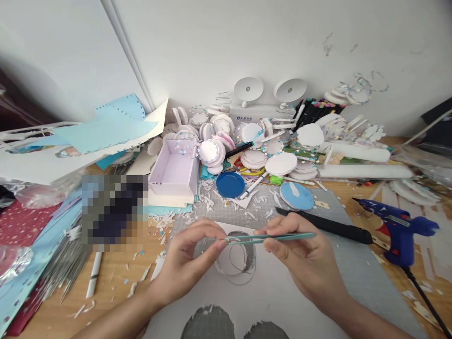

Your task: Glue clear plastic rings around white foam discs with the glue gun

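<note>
My right hand [310, 254] is closed around a pair of teal tweezers [300, 237], held almost level with the tips pointing left. At those tips, the thumb and forefinger of my left hand [189, 256] pinch together. Whatever sits between them is too small to make out. Both hands hover over a white paper sheet [278, 301] with ragged round holes near its front. Beneath the tweezers, a thin curled strip [243, 282] forms loops around another round opening, where grey shows through.
A black cutter knife [335, 227] lies on the grey cutting mat [370, 287], behind my right hand. At the right is a blue glue gun [400, 226]. Behind are a blue lid [230, 184], a light-blue disc [296, 195], a lilac box [173, 167] and heaped white foam-like rounds [280, 163].
</note>
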